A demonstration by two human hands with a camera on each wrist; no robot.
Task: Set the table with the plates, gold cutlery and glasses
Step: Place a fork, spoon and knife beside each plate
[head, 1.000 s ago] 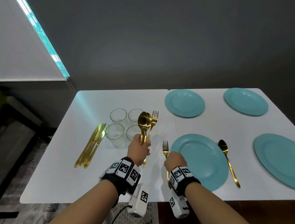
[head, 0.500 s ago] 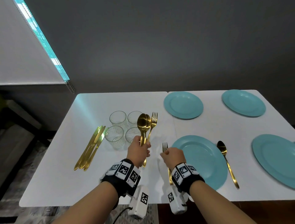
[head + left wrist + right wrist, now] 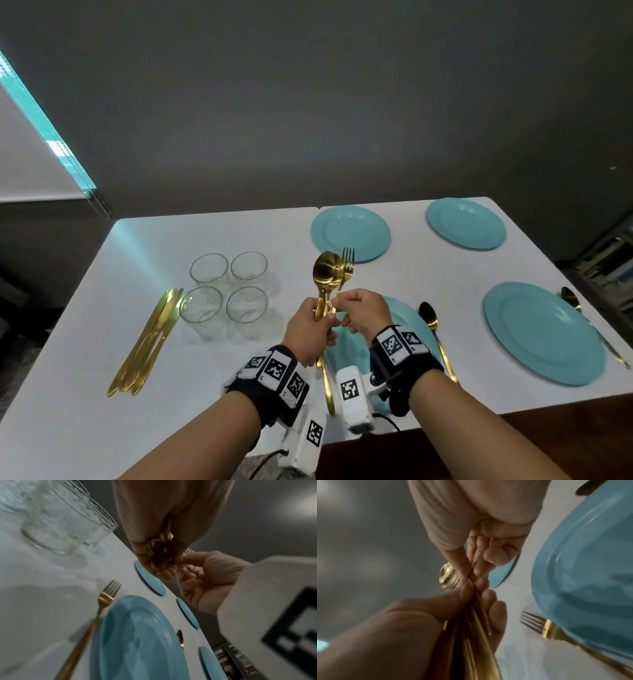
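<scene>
- While the left hand (image 3: 310, 330) grips a bundle of gold cutlery (image 3: 331, 277) upright above the table (image 3: 85, 377), the head view shows the right hand (image 3: 359, 313) has come up from the fork by the near plate (image 3: 407, 318) and now pinches a handle in that bundle — a second ago it rested on the laid fork.
- Same view: four teal plates are out; a spoon (image 3: 432, 325) lies right of the near plate, another spoon (image 3: 571, 298) beside the far-right plate (image 3: 544, 332). Four glasses (image 3: 228, 294) stand clustered near the knives (image 3: 150, 339), untouched.
- From the left wrist, the laid fork (image 3: 102, 605) lies flat just left of the near plate, no hand on it — that piece looks placed. The bundle's handle ends poke from the left fist, and the right hand's fingertips (image 3: 184, 564) meet them.
- From the right wrist, thumb and fingers close on one thin gold handle, a spoon bowl (image 3: 447, 576) glinting behind; which piece is being drawn, I cannot tell.
- My reading: one setting has fork and spoon, and the next piece is being pulled for another plate; knives and glasses remain.
</scene>
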